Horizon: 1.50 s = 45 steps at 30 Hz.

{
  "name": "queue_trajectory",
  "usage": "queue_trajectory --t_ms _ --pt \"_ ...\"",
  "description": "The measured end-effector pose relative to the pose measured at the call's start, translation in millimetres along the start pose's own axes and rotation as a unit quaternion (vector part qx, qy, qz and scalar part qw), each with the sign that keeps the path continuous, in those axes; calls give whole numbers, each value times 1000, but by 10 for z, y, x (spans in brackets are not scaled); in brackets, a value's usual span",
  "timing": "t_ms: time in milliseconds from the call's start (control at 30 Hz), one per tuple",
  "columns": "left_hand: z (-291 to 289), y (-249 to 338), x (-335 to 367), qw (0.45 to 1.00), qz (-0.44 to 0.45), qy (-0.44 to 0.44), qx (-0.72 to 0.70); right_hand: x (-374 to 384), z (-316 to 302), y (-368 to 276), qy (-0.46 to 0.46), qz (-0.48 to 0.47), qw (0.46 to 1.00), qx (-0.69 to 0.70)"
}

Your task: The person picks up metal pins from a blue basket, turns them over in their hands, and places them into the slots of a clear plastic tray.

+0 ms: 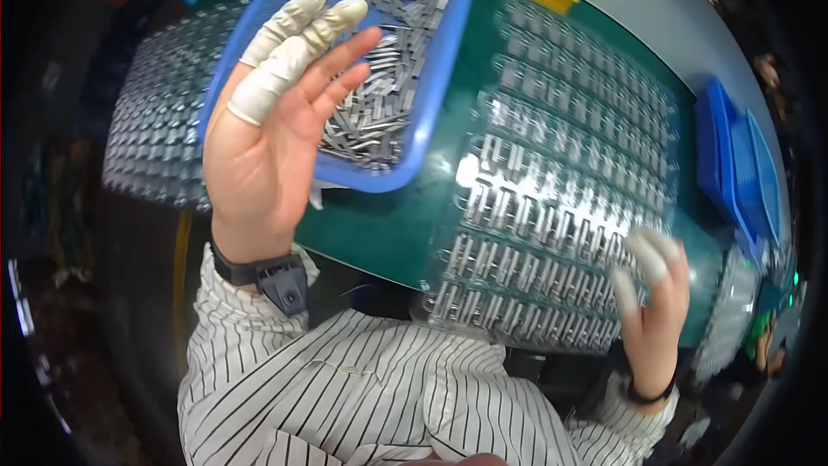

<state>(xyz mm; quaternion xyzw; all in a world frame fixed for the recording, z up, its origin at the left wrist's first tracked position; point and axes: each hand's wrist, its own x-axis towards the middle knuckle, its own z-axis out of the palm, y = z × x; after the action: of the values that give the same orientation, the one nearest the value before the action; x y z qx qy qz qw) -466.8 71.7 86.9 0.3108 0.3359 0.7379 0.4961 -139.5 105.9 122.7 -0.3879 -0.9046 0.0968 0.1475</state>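
While the left hand (276, 121) is lifted with its palm open and fingers spread, holding nothing, it hovers in front of the blue tray (435, 78) heaped with loose small metal strips (379, 95). White finger cots cover its first fingers, and a dark watch (272, 276) sits on the wrist above a striped sleeve (362, 397). The tray rests on the green bench (379, 224), between two fields of metal pieces laid out in neat rows. The right hand (651, 293), also cotted at the fingertips, is loosely curled at the near edge of the right-hand rows (561, 207), its fingertips touching or just above them; whether it pinches a piece cannot be told.

The likeliest mishap is disturbance of the ordered rows: a sleeve or the heel of the right hand dragging across them would probably knock pieces out of line. The left hand, close to the tray's rim, could tip or nudge it and spill strips onto the bench. The slick cots may also let a thin piece slip.
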Motion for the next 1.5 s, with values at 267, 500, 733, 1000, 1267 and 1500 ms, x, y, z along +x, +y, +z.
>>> queue_trajectory --t_ms 267,500,733,1000,1267,1500 --pt "-266 817 -192 887 -106 35 448 -1029 -214 -568 -1 119 982 145" --pt "-383 749 -106 643 -356 -80 673 -1459 -588 -713 22 103 985 133" --pt "339 358 -454 662 -278 -177 673 -2019 -565 -542 28 212 949 232" --pt "538 377 -587 620 -154 -281 716 -2164 -479 -582 57 260 904 334" --pt "500 474 -665 652 -180 -285 679 -2257 -388 -681 23 272 894 356" --pt "493 595 -782 674 -142 -282 668 -2309 -311 -744 28 279 899 337"
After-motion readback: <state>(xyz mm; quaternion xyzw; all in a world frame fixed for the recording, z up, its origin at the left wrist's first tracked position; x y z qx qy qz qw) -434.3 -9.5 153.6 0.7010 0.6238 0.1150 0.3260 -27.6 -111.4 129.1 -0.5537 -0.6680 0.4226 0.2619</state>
